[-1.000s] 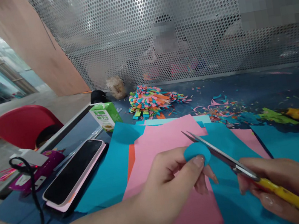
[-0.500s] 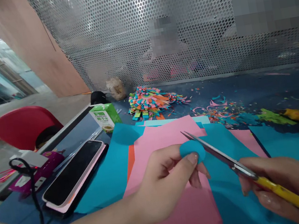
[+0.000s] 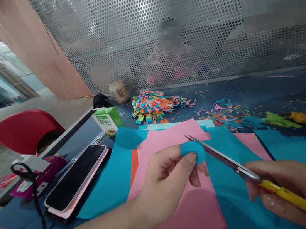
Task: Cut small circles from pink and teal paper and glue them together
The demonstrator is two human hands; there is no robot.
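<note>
Phone lies at left on the counter. Left hand is closed, pinching a blue paper disc between thumb and fingers above pink paper. Right hand is closed around yellow-handled scissors, blades touching the disc's edge.
</note>
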